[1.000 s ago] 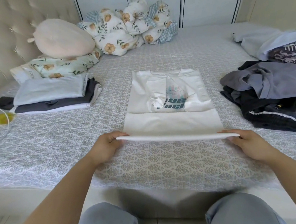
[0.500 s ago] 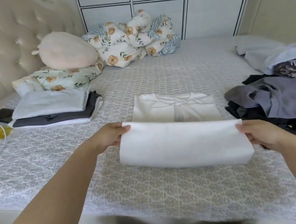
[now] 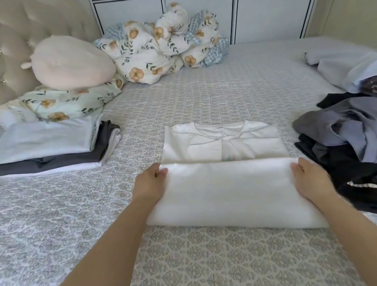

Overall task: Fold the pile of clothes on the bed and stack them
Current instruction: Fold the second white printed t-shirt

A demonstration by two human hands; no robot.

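Observation:
A white t-shirt (image 3: 229, 185) lies in the middle of the bed, its lower half turned up over the body so the collar end still shows beyond the fold. My left hand (image 3: 151, 184) pinches the left corner of the raised hem. My right hand (image 3: 308, 178) grips the right corner. A stack of folded clothes (image 3: 48, 150) in light blue, dark grey and white sits at the left. An unfolded pile of grey, black and pale blue clothes (image 3: 356, 134) lies at the right.
The patterned bedspread (image 3: 218, 256) covers the bed. A pink plush cushion (image 3: 69, 62) rests on a floral pillow (image 3: 67, 102) by the tufted headboard. A bunched floral duvet (image 3: 160, 43) sits at the far side before white cabinets.
Both hands lifted the shirt's bottom hem off the bed and carried it away from me over the printed front, which is now almost covered.

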